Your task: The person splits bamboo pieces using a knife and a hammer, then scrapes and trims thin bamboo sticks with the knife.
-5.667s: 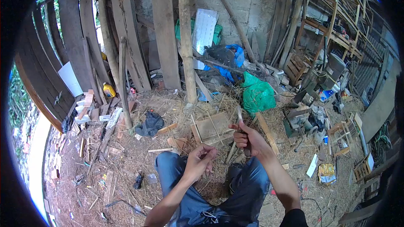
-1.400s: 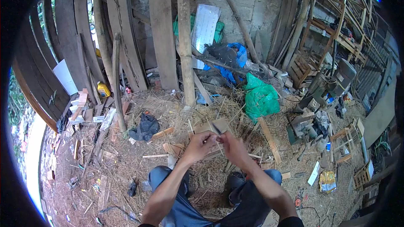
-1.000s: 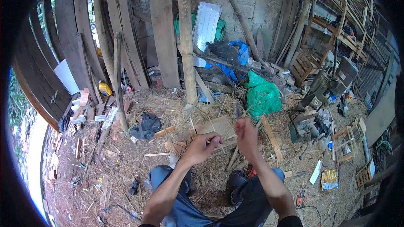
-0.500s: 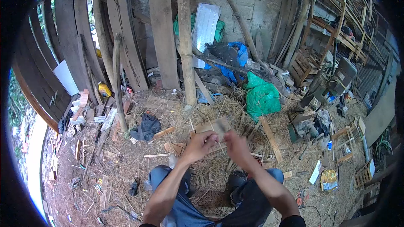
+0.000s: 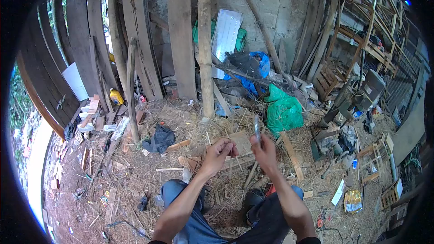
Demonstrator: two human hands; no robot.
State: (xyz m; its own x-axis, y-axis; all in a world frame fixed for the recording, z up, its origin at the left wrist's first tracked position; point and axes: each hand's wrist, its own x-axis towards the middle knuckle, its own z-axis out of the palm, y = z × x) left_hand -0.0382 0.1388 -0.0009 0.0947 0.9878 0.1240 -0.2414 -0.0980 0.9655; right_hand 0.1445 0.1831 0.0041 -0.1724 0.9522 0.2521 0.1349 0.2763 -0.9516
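Observation:
My left hand is closed in a pinch on a thin, pale stick, which slants between my two hands above the littered ground. My right hand, just to the right, is wrapped round a knife with a narrow, shiny blade pointing up and away from me. Its handle is hidden in the fist. The blade and the stick are apart. Beneath the hands lies a flat piece of wood, between my bent knees.
Shavings and wood scraps cover the ground. Ahead stand an upright pole and a green plastic bag. A black bag lies left, near a yellow bottle. Machinery and a wooden rack stand right.
My right hand has moved slightly right, away from the left hand, and the knife blade now points upward. My left hand stays nearly in place. The view has shifted a little.

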